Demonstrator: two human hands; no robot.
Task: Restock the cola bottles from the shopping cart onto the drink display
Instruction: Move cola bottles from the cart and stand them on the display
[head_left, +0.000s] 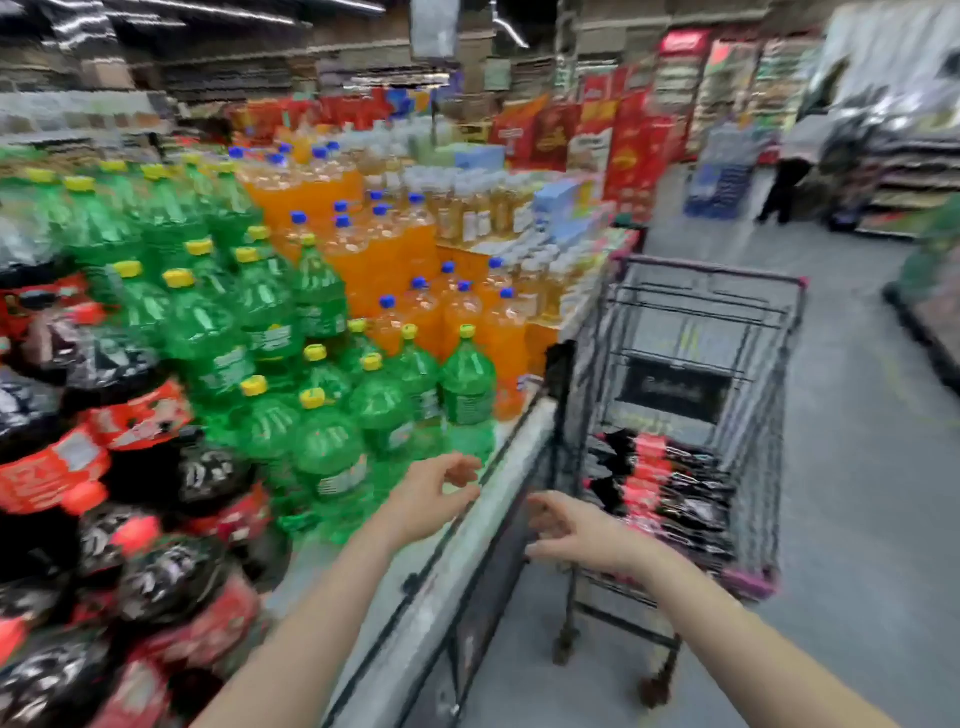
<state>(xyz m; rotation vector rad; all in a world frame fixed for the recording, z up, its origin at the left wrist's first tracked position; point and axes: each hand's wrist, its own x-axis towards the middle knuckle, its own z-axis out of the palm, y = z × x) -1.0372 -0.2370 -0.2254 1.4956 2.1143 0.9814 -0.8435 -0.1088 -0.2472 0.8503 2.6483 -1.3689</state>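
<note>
Cola bottles (670, 488), dark with red labels, lie in the bottom of the shopping cart (691, 364), which stands just beside the drink display (467, 525); more cola (130, 499) is stacked at the display's left end, next to green bottles (270, 332) and orange bottles (395, 260). Left hand (431, 499) hovers empty over the display's edge, fingers loosely curved. Right hand (576, 530) reaches toward the cart's near end, fingers spread, gripping nothing; the view is blurred
</note>
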